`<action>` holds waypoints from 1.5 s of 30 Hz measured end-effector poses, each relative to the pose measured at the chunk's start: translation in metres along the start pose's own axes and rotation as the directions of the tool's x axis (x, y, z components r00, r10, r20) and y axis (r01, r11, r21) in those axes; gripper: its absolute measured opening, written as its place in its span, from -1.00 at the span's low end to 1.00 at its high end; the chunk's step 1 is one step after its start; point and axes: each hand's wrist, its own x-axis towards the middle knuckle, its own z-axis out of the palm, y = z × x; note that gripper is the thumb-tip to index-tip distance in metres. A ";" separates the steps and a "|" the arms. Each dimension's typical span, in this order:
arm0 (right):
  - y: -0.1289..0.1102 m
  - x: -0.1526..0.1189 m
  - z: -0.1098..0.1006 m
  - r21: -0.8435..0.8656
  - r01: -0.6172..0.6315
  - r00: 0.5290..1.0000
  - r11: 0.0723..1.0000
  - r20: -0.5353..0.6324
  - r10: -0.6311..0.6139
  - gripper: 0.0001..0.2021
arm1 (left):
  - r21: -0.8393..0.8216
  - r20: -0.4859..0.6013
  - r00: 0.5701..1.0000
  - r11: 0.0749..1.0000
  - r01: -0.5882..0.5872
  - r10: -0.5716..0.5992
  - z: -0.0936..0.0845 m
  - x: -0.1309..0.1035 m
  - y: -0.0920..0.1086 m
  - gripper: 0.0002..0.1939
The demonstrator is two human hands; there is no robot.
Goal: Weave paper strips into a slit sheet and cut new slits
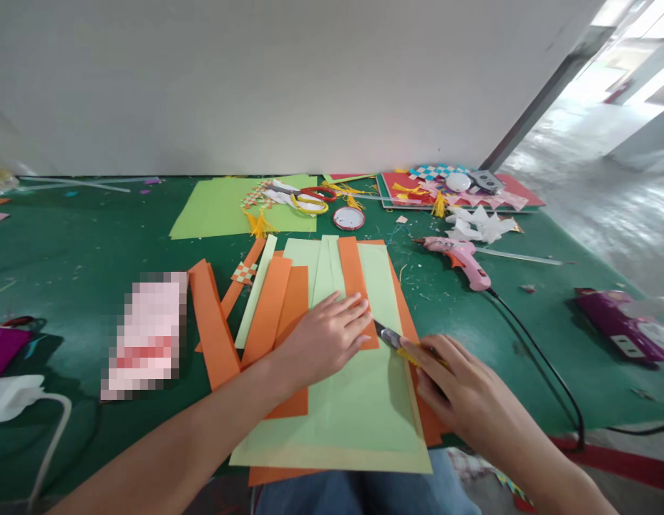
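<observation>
My left hand point(332, 330) lies flat with its fingers stretched over an orange paper strip point(353, 268), pressing it on pale green sheets point(358, 422). My right hand point(453, 372) is closed around a yellow-handled utility knife point(399, 343). The knife's blade points up and left and meets the right edge of the orange strip, close to my left fingertips. Left of my left hand lie more orange strips point(267, 304) and a narrow pale green strip point(257, 290). Orange sheets point(431, 411) show from under the green ones.
A pink glue gun point(461, 259) with a black cable lies at the right, near a purple packet point(627, 325). Scissors point(310, 204) rest on bright green paper point(203, 211) at the back. A round lid point(348, 218) sits beside them. A white plug point(13, 397) is far left.
</observation>
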 end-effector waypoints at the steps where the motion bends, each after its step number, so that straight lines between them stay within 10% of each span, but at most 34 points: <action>1: 0.001 0.002 0.001 -0.008 -0.001 1.000 1.000 0.001 0.001 -0.65 | 0.000 -0.002 1.000 1.000 0.001 -0.001 0.000 0.000 0.000 -0.60; 22: -0.013 -0.017 0.001 -0.033 0.023 0.999 0.999 0.028 -0.022 -0.63 | 0.070 -0.147 0.968 0.979 -0.194 0.202 -0.006 0.001 0.010 -0.70; 30: -0.015 -0.018 0.001 -0.049 0.056 0.998 0.997 0.003 -0.055 -0.63 | 0.042 0.014 0.998 0.997 0.059 -0.060 -0.004 0.001 0.004 -0.39; 45: -0.005 0.003 0.002 -0.007 -0.025 0.999 1.000 -0.037 0.025 -0.66 | 0.073 0.071 0.995 0.995 0.065 -0.070 -0.002 -0.001 0.003 -0.38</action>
